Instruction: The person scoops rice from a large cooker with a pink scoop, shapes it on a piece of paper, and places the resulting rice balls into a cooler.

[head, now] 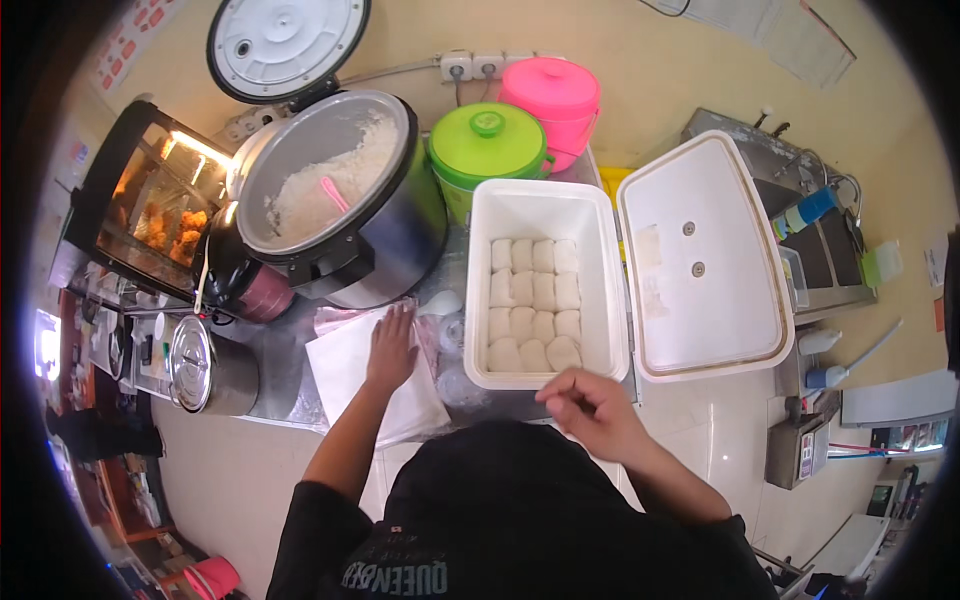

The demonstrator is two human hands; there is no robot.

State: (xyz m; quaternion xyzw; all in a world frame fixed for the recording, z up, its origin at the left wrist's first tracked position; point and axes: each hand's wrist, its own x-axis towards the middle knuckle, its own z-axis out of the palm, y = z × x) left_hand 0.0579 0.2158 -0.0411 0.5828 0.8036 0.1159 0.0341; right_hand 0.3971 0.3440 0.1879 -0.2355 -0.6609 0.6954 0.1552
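My left hand (391,351) lies flat on a stack of white paper sheets (375,382) on the metal table, fingers pointing away from me. Pinkish clear plastic shows under the stack's far edge. My right hand (600,416) hovers by the near rim of a white cooler box (600,225), fingers loosely curled, with nothing visible in it. Inside the box, pale rounded packets (532,300) sit in tight rows; I cannot tell what they are made of. The box's lid (705,262) hangs hinged back to the right.
A large rice cooker (390,247) with its lid up holds white rice (337,172) and a pink scoop (334,193). Behind the box stand a green lidded bucket (487,150) and a pink one (551,97). A lidded steel pot (225,375) and a lit fried-food display (161,210) are leftward.
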